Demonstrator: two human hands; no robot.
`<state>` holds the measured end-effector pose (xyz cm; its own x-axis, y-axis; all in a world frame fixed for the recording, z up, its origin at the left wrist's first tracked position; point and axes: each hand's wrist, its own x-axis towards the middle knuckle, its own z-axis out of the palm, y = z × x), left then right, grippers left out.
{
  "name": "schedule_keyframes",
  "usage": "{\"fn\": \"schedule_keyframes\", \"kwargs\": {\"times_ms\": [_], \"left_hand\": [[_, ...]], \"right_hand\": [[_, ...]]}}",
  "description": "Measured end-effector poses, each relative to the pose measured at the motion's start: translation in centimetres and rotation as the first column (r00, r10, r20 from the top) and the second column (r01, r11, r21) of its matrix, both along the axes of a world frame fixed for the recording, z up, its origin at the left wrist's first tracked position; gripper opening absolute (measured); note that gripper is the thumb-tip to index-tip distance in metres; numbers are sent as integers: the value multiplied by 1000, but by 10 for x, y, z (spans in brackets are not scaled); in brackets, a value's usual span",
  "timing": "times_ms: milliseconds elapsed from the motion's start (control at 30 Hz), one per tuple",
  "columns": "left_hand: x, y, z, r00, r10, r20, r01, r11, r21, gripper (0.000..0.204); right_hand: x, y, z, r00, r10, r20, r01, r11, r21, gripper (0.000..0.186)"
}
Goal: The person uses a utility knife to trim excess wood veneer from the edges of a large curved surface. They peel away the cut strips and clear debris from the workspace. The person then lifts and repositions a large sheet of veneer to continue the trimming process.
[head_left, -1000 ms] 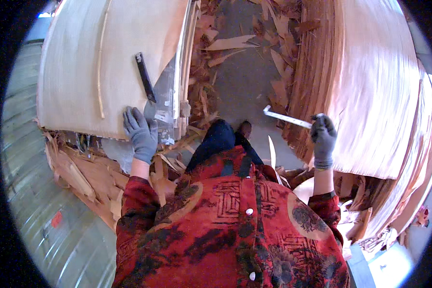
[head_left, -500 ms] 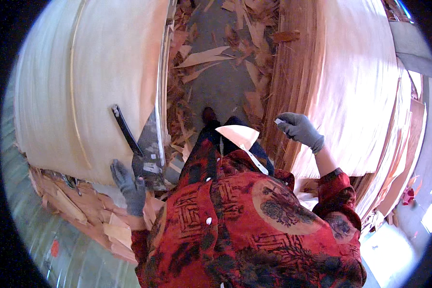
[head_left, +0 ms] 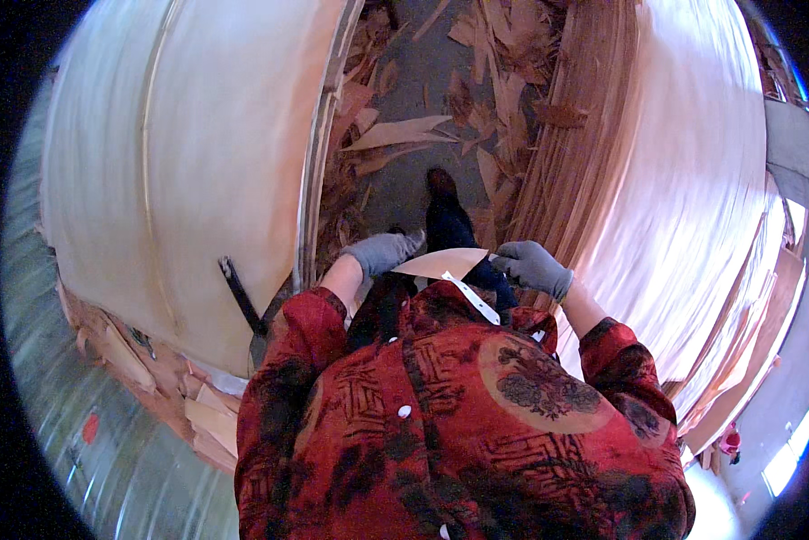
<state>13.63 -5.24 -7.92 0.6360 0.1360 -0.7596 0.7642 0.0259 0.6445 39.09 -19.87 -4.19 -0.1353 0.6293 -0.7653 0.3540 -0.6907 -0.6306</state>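
Note:
My left hand, in a grey glove, is beside the left end of a pale, curved piece at my waist; its fingers are blurred. My right hand, also gloved, has curled fingers pinched at that piece's right end. A white, narrow strip with small dark marks angles down from the piece over my red jacket. A black bar lies on the left stack of veneer sheets, away from both hands.
A tall right stack of veneer faces the left one across a narrow grey aisle strewn with wood scraps. My dark-trousered legs and a shoe show in the aisle. Green flooring shows at the lower left.
My left hand has left the left stack and come to my waist. My right hand has moved inward to the pale piece; the white strip it held earlier now angles across my jacket.

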Motion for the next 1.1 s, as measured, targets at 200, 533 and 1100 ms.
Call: {"fn": "schedule_keyframes", "kwargs": {"times_ms": [200,533,1100], "left_hand": [[41,7,5,868,497,-5,-480,835,-269,78],[89,58,83,652,554,518,-758,456,467,74],[-3,41,196,523,630,574,-840,496,221,81]], "right_hand": [[42,38,-4,992,-95,-86,100,993,54,27],[75,121,45,968,-171,-183,163,985,-58,29],[-24,172,169,865,400,-302,-355,914,194,18]]}}
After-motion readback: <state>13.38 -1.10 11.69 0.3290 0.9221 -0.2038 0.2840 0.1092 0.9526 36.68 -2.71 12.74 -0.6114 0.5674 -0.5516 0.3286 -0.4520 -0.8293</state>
